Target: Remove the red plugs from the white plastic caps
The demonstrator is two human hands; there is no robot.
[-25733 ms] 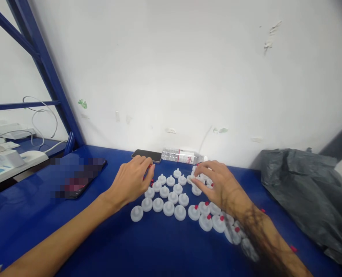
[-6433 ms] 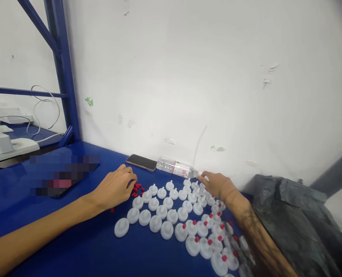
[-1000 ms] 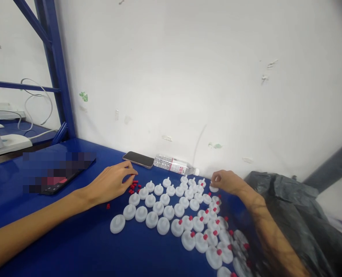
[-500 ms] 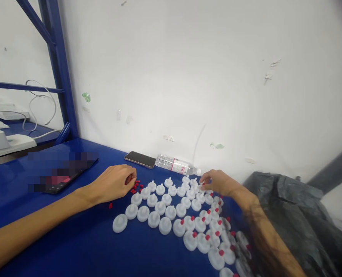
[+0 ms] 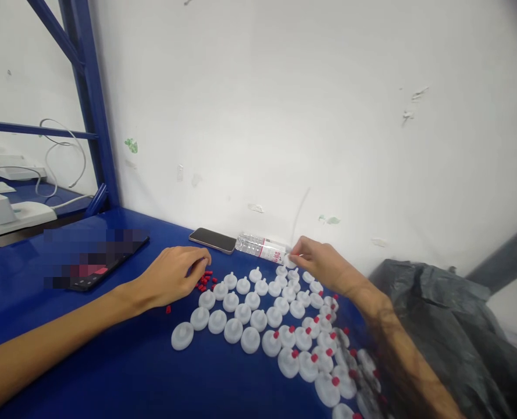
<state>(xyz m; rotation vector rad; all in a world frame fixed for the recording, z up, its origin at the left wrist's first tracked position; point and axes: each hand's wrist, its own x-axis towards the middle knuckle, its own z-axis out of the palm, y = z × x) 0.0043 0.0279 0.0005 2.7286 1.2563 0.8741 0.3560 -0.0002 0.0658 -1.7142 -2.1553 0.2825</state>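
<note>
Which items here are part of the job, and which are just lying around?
Part of the job, by the look of it:
white disc in the right hand
other white discs, some red-tipped
loose red caps by the left hand

Just lying about, probably:
phone
water bottle
dark flat device, partly pixelated
power strip
dark plastic bag (contents hidden, role unclear)
</note>
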